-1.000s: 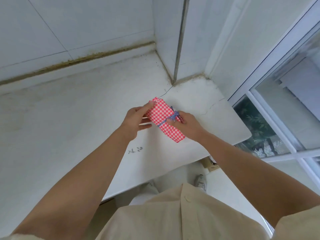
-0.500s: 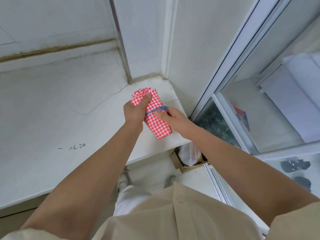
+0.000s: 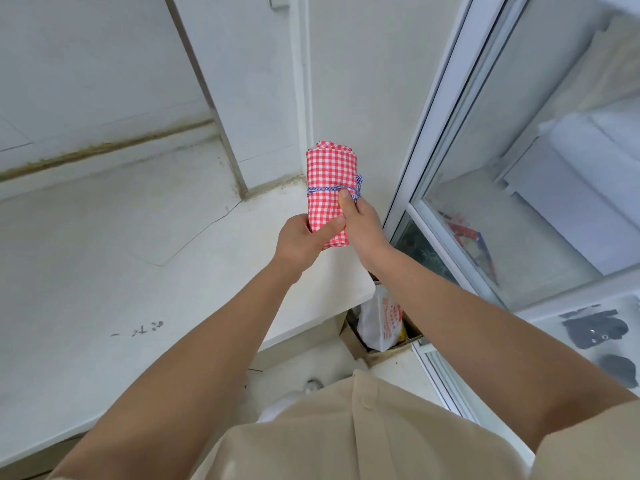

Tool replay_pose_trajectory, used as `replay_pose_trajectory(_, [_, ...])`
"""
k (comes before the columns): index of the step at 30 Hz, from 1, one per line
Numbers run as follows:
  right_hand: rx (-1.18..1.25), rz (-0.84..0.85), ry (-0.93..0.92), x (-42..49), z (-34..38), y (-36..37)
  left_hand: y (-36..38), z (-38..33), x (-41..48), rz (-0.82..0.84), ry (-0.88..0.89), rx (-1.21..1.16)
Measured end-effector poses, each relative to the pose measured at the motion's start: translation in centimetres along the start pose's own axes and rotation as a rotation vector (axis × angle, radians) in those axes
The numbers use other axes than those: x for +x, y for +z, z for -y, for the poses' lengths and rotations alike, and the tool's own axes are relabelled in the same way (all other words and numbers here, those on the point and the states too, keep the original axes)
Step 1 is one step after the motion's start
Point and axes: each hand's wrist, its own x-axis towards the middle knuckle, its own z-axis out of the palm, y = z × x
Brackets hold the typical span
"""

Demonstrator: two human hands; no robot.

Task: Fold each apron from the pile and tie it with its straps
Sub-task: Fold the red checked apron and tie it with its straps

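Observation:
A red-and-white checked apron (image 3: 327, 169), folded into a tight bundle, is held upright above the right end of the white counter (image 3: 104, 265). A blue-and-white strap (image 3: 329, 189) is tied round its middle, knotted at the right side. My left hand (image 3: 303, 242) grips the bundle's lower end, thumb across the front. My right hand (image 3: 362, 225) holds its right side, thumb pressed just under the strap. No pile of aprons is in view.
A white wall corner and pillar (image 3: 270, 98) stand behind the bundle. A glass window with a white frame (image 3: 419, 161) runs along the right. Below the counter's end sits a cardboard box with a white plastic bag (image 3: 381, 320).
Both hands have lifted the bundle off the counter and turned it from slanted to upright. My left hand slid from its top to its lower end. The view has swung right.

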Motion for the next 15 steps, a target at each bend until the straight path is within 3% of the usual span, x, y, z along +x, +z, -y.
replay_pose_trajectory(4, [0.229, 0.079, 0.108, 0.2, 1.2, -0.8, -0.4, -0.7, 0.3, -0.045, 0.117, 0.207])
replay_pose_trajectory(7, [0.316, 0.114, 0.056, 0.4, 1.9, -1.3, -0.5, -1.9, 0.6, -0.076, 0.190, 0.249])
replay_pose_trajectory(10, [0.399, 0.077, -0.035, 0.9, 3.2, -2.5, 0.4, -3.9, 0.8, -0.069, 0.253, 0.178])
replay_pose_trajectory(15, [0.429, 0.041, -0.223, 2.6, 8.8, -6.4, 2.8, -9.4, 1.5, 0.104, 0.270, -0.001])
